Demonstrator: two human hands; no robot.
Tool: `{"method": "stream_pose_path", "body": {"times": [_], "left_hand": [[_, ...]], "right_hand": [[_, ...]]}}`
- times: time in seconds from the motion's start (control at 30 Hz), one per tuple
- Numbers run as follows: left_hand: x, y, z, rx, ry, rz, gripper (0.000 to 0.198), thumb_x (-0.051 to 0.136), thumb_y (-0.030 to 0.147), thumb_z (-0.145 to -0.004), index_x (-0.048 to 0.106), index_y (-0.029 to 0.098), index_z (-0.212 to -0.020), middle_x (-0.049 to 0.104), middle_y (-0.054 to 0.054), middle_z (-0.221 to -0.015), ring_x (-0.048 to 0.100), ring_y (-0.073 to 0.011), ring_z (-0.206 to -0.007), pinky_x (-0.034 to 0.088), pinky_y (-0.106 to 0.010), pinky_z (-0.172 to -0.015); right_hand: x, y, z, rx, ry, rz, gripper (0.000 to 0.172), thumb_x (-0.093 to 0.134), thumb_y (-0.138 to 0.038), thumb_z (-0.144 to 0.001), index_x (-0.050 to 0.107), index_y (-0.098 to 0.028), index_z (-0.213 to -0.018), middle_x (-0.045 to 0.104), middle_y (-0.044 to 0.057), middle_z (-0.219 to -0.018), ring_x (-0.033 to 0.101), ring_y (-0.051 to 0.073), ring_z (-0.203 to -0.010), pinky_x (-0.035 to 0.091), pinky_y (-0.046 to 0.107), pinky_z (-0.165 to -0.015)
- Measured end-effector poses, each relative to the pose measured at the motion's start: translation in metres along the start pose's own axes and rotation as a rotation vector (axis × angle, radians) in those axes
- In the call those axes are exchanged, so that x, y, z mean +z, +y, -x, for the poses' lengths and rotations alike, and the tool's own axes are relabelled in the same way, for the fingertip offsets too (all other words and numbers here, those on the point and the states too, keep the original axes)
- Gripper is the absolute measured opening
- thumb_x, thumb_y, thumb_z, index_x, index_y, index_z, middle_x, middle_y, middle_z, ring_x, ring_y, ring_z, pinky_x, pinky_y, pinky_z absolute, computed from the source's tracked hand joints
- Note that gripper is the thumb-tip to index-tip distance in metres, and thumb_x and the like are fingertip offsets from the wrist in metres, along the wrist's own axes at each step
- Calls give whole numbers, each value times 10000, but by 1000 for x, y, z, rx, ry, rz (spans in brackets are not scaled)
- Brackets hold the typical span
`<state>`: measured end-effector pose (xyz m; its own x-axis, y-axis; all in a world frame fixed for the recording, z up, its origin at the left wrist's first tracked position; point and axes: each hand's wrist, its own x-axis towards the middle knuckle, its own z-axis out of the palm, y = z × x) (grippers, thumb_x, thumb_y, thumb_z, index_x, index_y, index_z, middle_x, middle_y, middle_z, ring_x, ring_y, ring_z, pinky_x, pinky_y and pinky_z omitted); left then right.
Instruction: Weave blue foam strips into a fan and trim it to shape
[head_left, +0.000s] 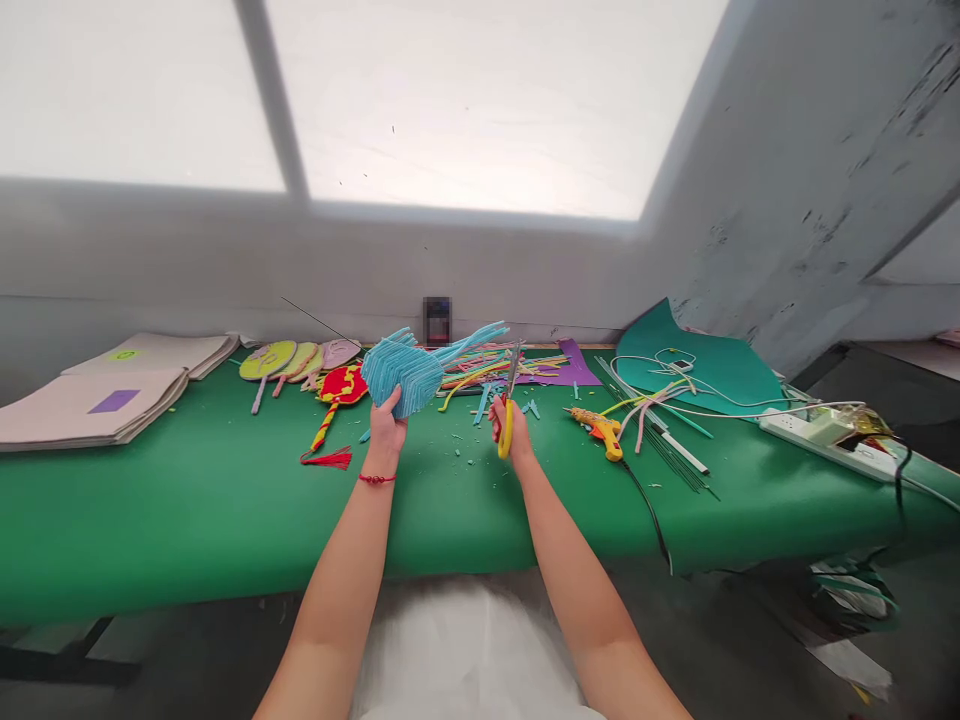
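My left hand (388, 425) grips a blue fan-shaped piece made of pipe cleaners (405, 372) by its lower edge, raised above the table. Long loose strands stick out from it toward the right. In my right hand (514, 428) is a pair of scissors (507, 425) with yellow handles, blades pointing up and standing apart from the blue piece. Whether the blades are parted is hard to make out. Small blue offcuts (532, 409) lie scattered on the table around my right hand.
A green-covered table (225, 500) runs across the view. Finished fans (268, 360) and a red tasselled fan (341, 385) lie left, beside stacked boards (90, 405). Right are a yellow glue gun (600, 430) with its cord, wires, and a power strip (825, 445). Colourful pipe cleaners (480, 368) lie behind.
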<state>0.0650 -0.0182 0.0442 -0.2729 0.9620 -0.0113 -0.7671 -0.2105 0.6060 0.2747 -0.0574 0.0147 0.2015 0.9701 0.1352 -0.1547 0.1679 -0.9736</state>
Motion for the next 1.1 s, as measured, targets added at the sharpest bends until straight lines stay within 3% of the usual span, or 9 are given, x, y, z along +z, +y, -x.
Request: {"method": "stream_pose_path", "body": {"times": [0.13, 0.23, 0.53, 0.83, 1.1], "left_hand": [[1, -1, 3, 33, -40, 11, 439, 676, 84, -746, 645, 215, -1164, 648, -63, -1238, 584, -215, -1175, 459, -378, -1025], [3, -1, 6, 49, -56, 20, 421, 687, 95, -738, 656, 211, -1142, 655, -65, -1226, 580, -221, -1181, 458, -380, -1026], [7, -3, 13, 17, -129, -40, 452, 738, 119, -696, 659, 199, -1134, 674, -76, -1189, 594, -234, -1161, 449, -378, -1033], [5, -11, 12, -10, -132, -140, 456, 797, 158, -636, 675, 175, -1076, 698, -99, -1125, 620, -260, -1119, 472, -406, -1002], [4, -14, 13, -18, -154, -148, 455, 813, 170, -609, 689, 189, -1047, 709, -85, -1102, 616, -267, -1124, 470, -411, -1001]], "right_hand": [[6, 7, 4, 158, -285, 89, 563, 466, -777, -725, 487, -217, -772, 471, -42, -652, 372, 62, -434, 345, 208, -389], [10, 9, 9, 159, -368, 217, 556, 474, -768, -732, 478, -213, -762, 447, -47, -646, 356, 57, -439, 317, 201, -390], [14, 1, 16, 96, -306, 418, 529, 458, -741, -754, 443, -213, -748, 439, -56, -630, 356, 65, -464, 307, 204, -409], [17, -4, 17, 136, -260, 346, 517, 425, -739, -775, 418, -223, -737, 405, -69, -547, 326, 67, -395, 290, 215, -374], [15, -1, 15, 99, -266, 328, 535, 447, -753, -755, 436, -218, -738, 457, -61, -628, 376, 47, -388, 307, 204, -366]]}}
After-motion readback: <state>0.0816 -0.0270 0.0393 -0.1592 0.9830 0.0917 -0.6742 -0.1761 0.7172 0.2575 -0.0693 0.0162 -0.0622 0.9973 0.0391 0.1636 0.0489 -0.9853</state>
